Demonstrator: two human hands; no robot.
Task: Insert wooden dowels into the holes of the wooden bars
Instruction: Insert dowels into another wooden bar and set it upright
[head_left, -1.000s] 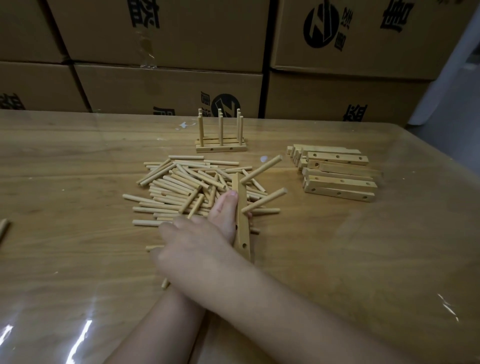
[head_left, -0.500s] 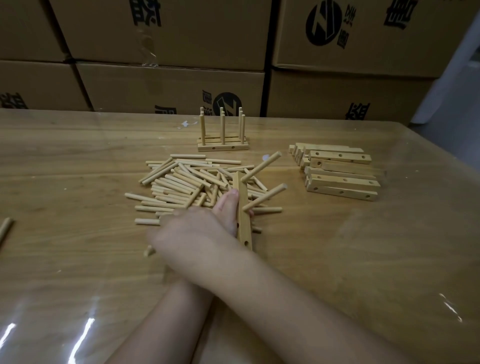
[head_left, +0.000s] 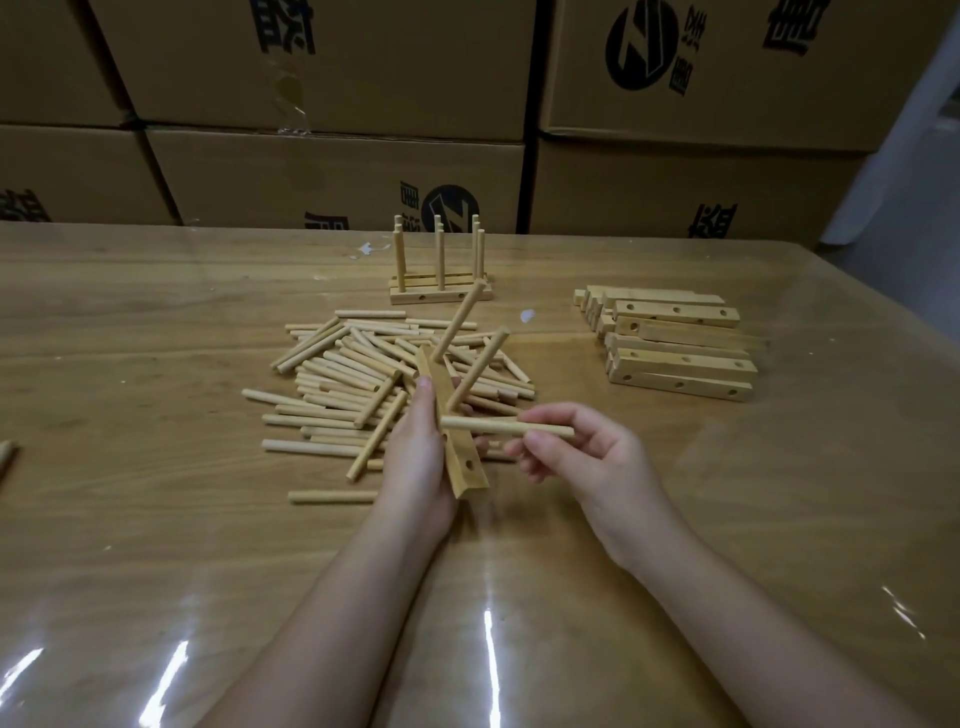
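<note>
While left hand (head_left: 415, 457) is gripping the pale drilled wooden bar (head_left: 465, 470) above the bench (head_left: 156, 519), right hand (head_left: 587, 457) is pinching a round light-wood dowel (head_left: 498, 426), tip meeting the bar, likely needing square alignment.

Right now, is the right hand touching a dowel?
Touching. The head view shows the right hand pinching the level dowel between thumb and fingers.

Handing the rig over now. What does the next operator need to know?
Left hand grips a bar above the dowel pile.
Right hand pinches a third dowel, tip at the bar; seated or not, cannot tell.
Two dowels already stand in that bar; its near hole is empty.
Finished rack behind; empty bars stacked right.
Left: finish this bar, then the stack.
</note>
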